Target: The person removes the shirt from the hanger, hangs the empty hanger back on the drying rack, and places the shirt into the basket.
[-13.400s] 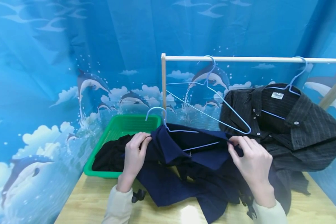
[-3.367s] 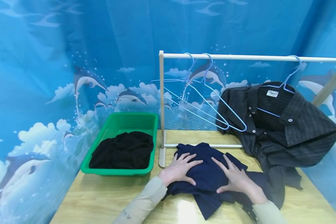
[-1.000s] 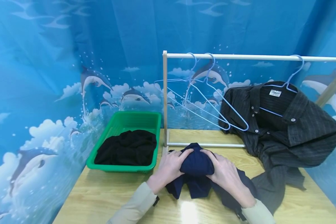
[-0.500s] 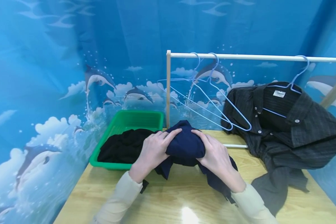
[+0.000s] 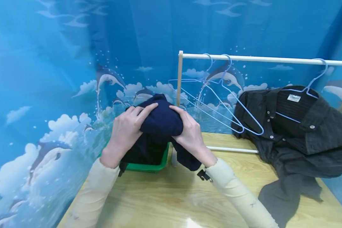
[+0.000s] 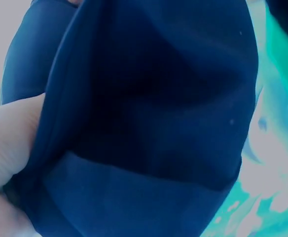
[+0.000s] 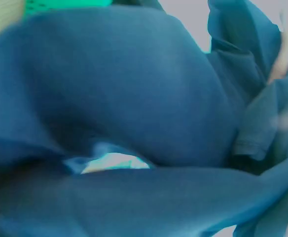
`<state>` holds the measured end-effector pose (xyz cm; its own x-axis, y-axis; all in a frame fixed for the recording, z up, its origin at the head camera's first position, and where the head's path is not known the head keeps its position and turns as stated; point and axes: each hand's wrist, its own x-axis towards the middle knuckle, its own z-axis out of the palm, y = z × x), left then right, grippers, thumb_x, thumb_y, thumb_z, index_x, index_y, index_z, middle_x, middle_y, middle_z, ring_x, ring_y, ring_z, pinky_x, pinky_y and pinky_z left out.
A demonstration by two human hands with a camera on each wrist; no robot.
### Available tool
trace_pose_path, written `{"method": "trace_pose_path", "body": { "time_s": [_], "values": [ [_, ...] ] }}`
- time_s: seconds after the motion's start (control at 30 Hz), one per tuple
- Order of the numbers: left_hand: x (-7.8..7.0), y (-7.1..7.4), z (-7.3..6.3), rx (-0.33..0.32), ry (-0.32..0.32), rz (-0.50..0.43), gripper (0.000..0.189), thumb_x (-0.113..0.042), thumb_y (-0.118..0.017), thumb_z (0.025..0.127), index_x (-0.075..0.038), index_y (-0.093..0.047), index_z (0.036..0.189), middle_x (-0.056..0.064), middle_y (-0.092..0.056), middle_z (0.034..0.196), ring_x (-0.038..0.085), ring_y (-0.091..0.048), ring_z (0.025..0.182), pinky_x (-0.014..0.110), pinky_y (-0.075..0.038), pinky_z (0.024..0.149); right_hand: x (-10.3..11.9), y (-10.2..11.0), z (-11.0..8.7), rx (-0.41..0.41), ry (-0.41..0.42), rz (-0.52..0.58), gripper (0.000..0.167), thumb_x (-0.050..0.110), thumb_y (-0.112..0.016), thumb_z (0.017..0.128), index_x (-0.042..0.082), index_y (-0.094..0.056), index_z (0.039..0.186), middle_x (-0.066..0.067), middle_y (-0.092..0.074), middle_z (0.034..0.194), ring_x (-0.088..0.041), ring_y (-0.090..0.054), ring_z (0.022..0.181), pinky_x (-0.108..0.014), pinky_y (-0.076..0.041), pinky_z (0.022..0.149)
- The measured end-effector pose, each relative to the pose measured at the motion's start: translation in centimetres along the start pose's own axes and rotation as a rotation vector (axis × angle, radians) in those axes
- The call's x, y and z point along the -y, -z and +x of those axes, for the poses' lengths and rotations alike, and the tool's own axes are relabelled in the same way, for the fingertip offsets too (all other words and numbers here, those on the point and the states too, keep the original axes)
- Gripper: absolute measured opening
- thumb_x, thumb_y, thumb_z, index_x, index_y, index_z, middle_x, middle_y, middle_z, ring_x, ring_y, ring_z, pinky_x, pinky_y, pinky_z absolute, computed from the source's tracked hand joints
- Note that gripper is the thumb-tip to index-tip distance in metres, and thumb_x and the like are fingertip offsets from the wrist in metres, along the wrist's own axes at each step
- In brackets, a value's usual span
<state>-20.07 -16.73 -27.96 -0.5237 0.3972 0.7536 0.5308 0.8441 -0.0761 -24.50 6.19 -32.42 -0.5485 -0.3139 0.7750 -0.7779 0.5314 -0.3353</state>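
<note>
A bunched navy shirt [image 5: 162, 120] is held up over the green basket [image 5: 148, 167] in the head view. My left hand [image 5: 125, 129] grips its left side, thumb on the near face, and my right hand [image 5: 189, 133] grips the right side. A loose end of the shirt hangs below the right hand. Dark cloth [image 5: 154, 153] shows in the basket under the shirt, though the shirt and left hand hide most of the inside. Navy fabric [image 6: 149, 118] fills much of the left wrist view, and folds of it [image 7: 134, 84] fill the right wrist view.
A white rail [image 5: 268, 59] on a wooden post [image 5: 180, 79] carries two bare blue hangers [image 5: 242, 106]. On a third hanger hangs a dark striped shirt [image 5: 325, 126], its hem trailing onto the wooden table [image 5: 159, 199]. A low white bar [image 5: 233, 149] crosses the rack's base.
The navy shirt was on a hanger, then lay on the table under spread hands; that hanger is now on the rail. Both hands have gathered the shirt and carried it left, up over the basket.
</note>
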Motion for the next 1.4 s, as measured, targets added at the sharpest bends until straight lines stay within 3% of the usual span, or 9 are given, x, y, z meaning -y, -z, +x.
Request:
{"method": "trace_pose_path", "body": {
  "time_s": [0.27, 0.47, 0.57, 0.7, 0.83, 0.93, 1.03, 1.17, 1.4],
  "values": [
    [2.4, 2.7, 3.1, -0.107, 0.038, 0.135, 0.062, 0.001, -0.075, 0.089, -0.022, -0.056, 0.143, 0.019, -0.069, 0.113, 0.039, -0.065, 0.096, 0.051, -0.057, 0.065, 0.5, -5.3, 5.3, -0.251, -0.028, 0.351, 0.068, 0.006, -0.078, 0.086, 0.015, -0.047, 0.146, -0.008, -0.054, 0.147, -0.025, -0.057, 0.128, -0.040, -0.045, 0.107],
    [3.8, 0.6, 3.8, -0.078, 0.094, 0.145, 0.057, 0.007, -0.069, 0.091, -0.019, -0.059, 0.141, 0.018, -0.068, 0.118, 0.038, -0.064, 0.103, 0.052, -0.058, 0.068, -1.5, -10.0, 5.8, -0.327, -0.071, 0.447, 0.066, 0.007, -0.074, 0.091, 0.011, -0.041, 0.148, -0.011, -0.050, 0.149, -0.025, -0.053, 0.132, -0.037, -0.042, 0.111],
    [5.2, -2.0, 2.9, 0.050, 0.139, 0.126, 0.064, 0.006, -0.074, 0.087, -0.018, -0.056, 0.144, 0.020, -0.066, 0.122, 0.039, -0.063, 0.105, 0.053, -0.058, 0.073, -3.5, -11.5, 4.6, -0.215, -0.145, 0.336, 0.074, 0.010, -0.077, 0.090, 0.015, -0.037, 0.152, -0.011, -0.047, 0.151, -0.028, -0.050, 0.135, -0.041, -0.039, 0.113],
    [8.1, -5.6, 0.8, 0.333, 0.200, 0.055, 0.072, -0.003, -0.081, 0.086, -0.014, -0.048, 0.149, 0.023, -0.062, 0.126, 0.043, -0.061, 0.110, 0.057, -0.056, 0.084, -5.9, -12.2, 2.5, 0.097, -0.198, 0.132, 0.094, 0.017, -0.084, 0.084, 0.022, -0.026, 0.158, -0.016, -0.036, 0.154, -0.037, -0.042, 0.139, -0.053, -0.037, 0.113],
    [10.7, -8.6, -1.6, 0.668, 0.296, -0.088, 0.080, -0.020, -0.082, 0.087, -0.006, -0.039, 0.153, 0.028, -0.054, 0.139, 0.047, -0.053, 0.125, 0.061, -0.046, 0.101, -6.9, -11.9, 1.1, 0.415, -0.157, -0.016, 0.097, 0.034, -0.081, 0.088, 0.032, -0.018, 0.161, -0.018, -0.016, 0.163, -0.043, -0.027, 0.148, -0.061, -0.032, 0.114],
    [11.8, -9.6, -3.0, 0.817, 0.394, -0.146, 0.094, -0.032, -0.083, 0.087, -0.002, -0.029, 0.157, 0.032, -0.044, 0.148, 0.051, -0.044, 0.134, 0.063, -0.039, 0.107, -6.7, -11.6, 0.6, 0.563, -0.087, -0.091, 0.084, 0.049, -0.068, 0.095, 0.036, -0.019, 0.162, -0.014, -0.007, 0.169, -0.039, -0.013, 0.154, -0.062, -0.021, 0.119],
    [12.1, -9.4, -3.6, 0.818, 0.477, -0.154, 0.108, -0.039, -0.082, 0.086, -0.003, -0.014, 0.161, 0.036, -0.031, 0.154, 0.057, -0.033, 0.138, 0.068, -0.035, 0.106, -6.2, -11.3, 0.2, 0.611, -0.031, -0.164, 0.075, 0.057, -0.059, 0.097, 0.038, -0.024, 0.161, -0.012, -0.006, 0.170, -0.038, -0.009, 0.155, -0.062, -0.016, 0.121],
    [11.7, -7.5, -4.0, 0.714, 0.524, -0.148, 0.106, -0.040, -0.076, 0.092, -0.009, -0.005, 0.163, 0.038, -0.017, 0.157, 0.062, -0.022, 0.140, 0.075, -0.031, 0.104, -5.7, -10.8, -0.6, 0.576, -0.014, -0.214, 0.070, 0.057, -0.056, 0.099, 0.035, -0.030, 0.160, -0.014, -0.010, 0.169, -0.042, -0.014, 0.154, -0.062, -0.021, 0.119],
    [10.7, -4.7, -5.9, 0.722, 0.439, -0.120, 0.067, -0.032, -0.054, 0.106, -0.005, -0.024, 0.160, 0.039, -0.024, 0.155, 0.063, -0.032, 0.135, 0.073, -0.034, 0.103, -5.3, -9.9, -2.4, 0.540, -0.044, -0.153, 0.071, 0.049, -0.057, 0.101, 0.022, -0.030, 0.161, -0.018, -0.016, 0.167, -0.045, -0.021, 0.151, -0.058, -0.025, 0.119]
  ]
}}
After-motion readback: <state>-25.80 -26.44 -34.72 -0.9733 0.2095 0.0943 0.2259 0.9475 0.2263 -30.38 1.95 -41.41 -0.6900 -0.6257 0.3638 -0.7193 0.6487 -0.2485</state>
